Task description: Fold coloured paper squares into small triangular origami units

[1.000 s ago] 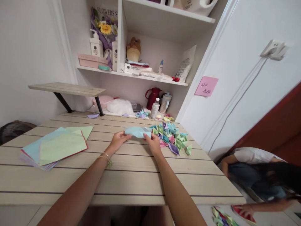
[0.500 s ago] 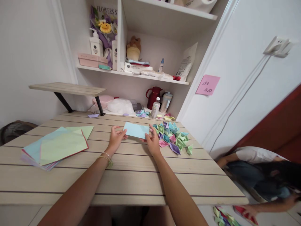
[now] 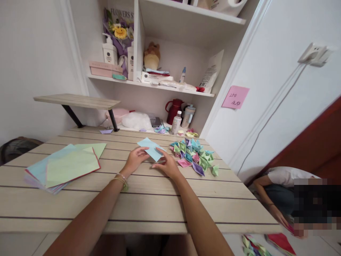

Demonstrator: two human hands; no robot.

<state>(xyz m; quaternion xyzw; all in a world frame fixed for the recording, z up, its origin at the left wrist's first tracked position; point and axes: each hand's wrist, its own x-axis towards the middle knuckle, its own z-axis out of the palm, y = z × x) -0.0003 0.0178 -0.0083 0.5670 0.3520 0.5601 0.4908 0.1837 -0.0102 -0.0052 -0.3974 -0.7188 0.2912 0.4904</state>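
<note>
A folded piece of light blue paper (image 3: 151, 148) is held at an angle just above the middle of the table. My left hand (image 3: 135, 160) is closed on its lower left edge, thumb and fingers together. My right hand (image 3: 167, 164) is at the paper's right side, with thumb and index finger apart. The index finger touches the right edge, and the thumb is below the lower corner. Right of the hands lies a pile of small folded paper boats (image 3: 195, 154) in green, blue, pink and purple.
A stack of coloured paper sheets (image 3: 71, 167) lies on the left of the slatted table (image 3: 149, 206). Behind it stand a raised shelf (image 3: 77, 100), a clear bottle (image 3: 176, 123) and a red jug (image 3: 174, 111). At lower right, a person (image 3: 279, 188) crouches near more folded papers (image 3: 253, 245).
The blue paper went from edge-on to flat, then turned so a corner points toward me. My right hand has loosened and shifted slightly left and down. The crouching person's arm has moved.
</note>
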